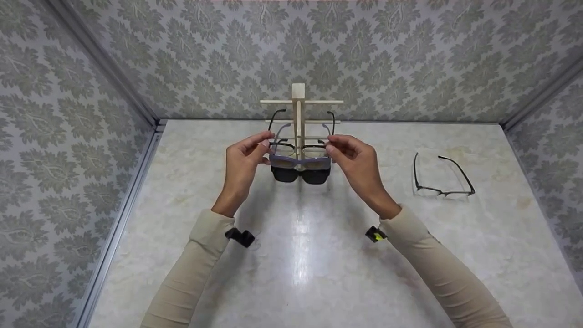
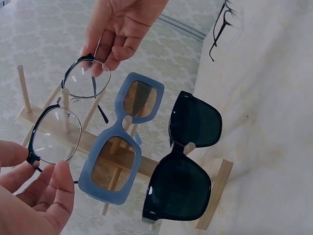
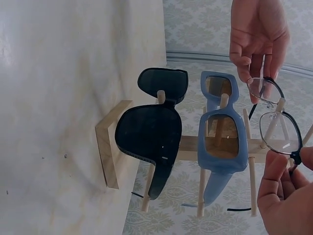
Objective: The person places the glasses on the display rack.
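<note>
Black-topped eyeglasses [image 1: 314, 146] with clear lenses are held level between both hands at a wooden display stand [image 1: 298, 91]. My left hand [image 1: 243, 159] pinches one hinge end between thumb and fingers. My right hand [image 1: 357, 157] pinches the opposite end the same way. The temples point back past the stand's post. In the right wrist view, the bridge overlaps the tip of a short front peg [image 3: 280, 104]. Just below sit blue-framed sunglasses [image 2: 88, 176] with brown lenses on the stand. Black sunglasses [image 2: 178, 188] hang lowest, above the stand's wooden base [image 2: 215, 196].
Another pair of dark-framed eyeglasses [image 1: 444, 192] lies with temples unfolded on the marbled table [image 1: 300, 273], to the right. Upper crossbars [image 1: 325, 102] of the stand stick out sideways. Patterned panels [image 1: 227, 50] enclose the table at the back and sides.
</note>
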A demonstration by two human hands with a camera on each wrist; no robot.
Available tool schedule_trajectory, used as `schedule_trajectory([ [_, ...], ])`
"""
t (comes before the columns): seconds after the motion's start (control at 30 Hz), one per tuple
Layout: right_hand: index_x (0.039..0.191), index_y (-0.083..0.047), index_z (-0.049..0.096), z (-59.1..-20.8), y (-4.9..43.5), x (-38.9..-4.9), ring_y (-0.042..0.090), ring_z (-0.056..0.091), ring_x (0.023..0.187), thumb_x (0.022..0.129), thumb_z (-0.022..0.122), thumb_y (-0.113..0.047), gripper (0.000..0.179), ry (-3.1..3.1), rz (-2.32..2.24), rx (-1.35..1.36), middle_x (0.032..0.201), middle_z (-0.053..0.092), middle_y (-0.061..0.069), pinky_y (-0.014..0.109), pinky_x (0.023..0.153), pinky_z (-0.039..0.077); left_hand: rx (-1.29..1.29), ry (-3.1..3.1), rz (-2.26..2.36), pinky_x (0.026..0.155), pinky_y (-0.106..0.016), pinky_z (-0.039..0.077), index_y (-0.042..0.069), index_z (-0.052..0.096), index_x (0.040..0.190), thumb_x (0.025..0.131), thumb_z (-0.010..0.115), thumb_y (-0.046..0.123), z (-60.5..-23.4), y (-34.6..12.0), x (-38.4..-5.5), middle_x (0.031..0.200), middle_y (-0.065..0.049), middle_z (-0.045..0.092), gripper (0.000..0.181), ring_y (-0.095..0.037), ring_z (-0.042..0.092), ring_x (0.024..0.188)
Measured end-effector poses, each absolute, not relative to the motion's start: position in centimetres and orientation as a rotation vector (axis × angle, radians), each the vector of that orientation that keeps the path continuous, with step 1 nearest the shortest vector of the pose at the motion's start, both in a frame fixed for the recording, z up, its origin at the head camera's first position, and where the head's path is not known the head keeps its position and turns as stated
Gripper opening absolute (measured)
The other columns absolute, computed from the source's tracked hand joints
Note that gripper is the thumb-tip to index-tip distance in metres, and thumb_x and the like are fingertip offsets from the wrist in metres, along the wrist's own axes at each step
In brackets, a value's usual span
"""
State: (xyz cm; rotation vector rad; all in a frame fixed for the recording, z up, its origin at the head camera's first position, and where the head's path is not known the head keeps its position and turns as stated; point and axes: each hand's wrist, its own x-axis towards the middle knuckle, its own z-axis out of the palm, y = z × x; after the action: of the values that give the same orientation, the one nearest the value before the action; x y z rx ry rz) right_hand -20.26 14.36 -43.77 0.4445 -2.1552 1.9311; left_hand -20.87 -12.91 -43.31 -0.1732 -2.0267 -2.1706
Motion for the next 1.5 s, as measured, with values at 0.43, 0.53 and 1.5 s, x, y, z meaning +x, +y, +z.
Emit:
schedule_trajectory([
  [0.43,0.134,0.001,0.075,-44.1,14.9,-20.4,0.033,0.075,0.102,0.106,0.076,-0.009,0.03,-2.135,1.931,0.482,0.116,0.077,0.015,0.033,0.086,0.063,-0.186,-2.025,-2.147,0.074,-0.031,0.064,0.001,0.071,0.143,0.112,0.067,0.014,-43.9,-13.3,-20.5,0.137,-0.019,0.072,0.034,-0.035,0.074,0.104],
  [0.53,0.137,0.0,0.074,-44.4,15.5,-20.2,0.032,0.075,0.101,0.106,0.076,-0.011,0.033,-2.143,1.911,0.49,0.116,0.077,0.013,0.033,0.086,0.063,-0.177,-2.036,-2.112,0.074,-0.031,0.064,0.004,0.069,0.147,0.112,0.067,0.016,-44.2,-13.8,-20.0,0.138,-0.018,0.071,0.037,-0.036,0.073,0.106],
  [1.5,0.132,-0.001,0.076,-49.6,23.4,-16.3,0.022,0.077,0.109,0.106,0.077,-0.01,0.028,-2.19,1.883,0.25,0.125,0.076,0.019,0.027,0.095,0.062,-0.153,-2.176,-2.082,0.074,-0.031,0.063,-0.005,0.067,0.14,0.108,0.068,0.004,-50.1,-11.9,-13.5,0.133,-0.018,0.072,0.034,-0.03,0.07,0.105],
])
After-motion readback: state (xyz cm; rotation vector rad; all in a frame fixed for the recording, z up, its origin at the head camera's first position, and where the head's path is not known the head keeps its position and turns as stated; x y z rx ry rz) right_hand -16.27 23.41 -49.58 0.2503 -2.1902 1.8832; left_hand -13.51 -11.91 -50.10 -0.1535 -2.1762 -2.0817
